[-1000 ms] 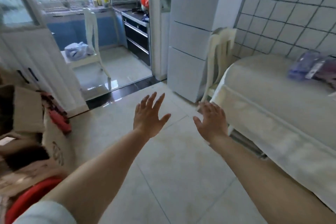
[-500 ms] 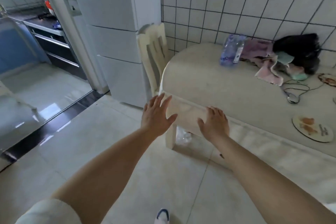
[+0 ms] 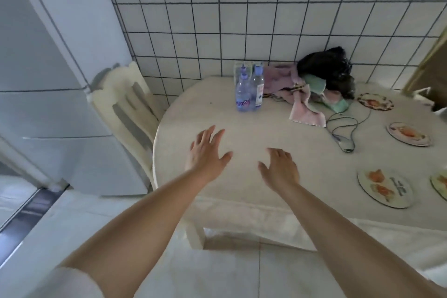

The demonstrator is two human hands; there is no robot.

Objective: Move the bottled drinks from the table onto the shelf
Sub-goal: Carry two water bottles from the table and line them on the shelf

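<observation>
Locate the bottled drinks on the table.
The bottled drinks stand at the table's far edge by the tiled wall, left of the pink cloth.

Clear bottles with pale purple caps and blue labels stand at the back edge of a white table. Pink and green cloths beside them. White wall tiles, dark grout. Orange-patterned coasters.

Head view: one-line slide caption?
Open left hand and right hand over white table, short of clear plastic bottles.
</observation>
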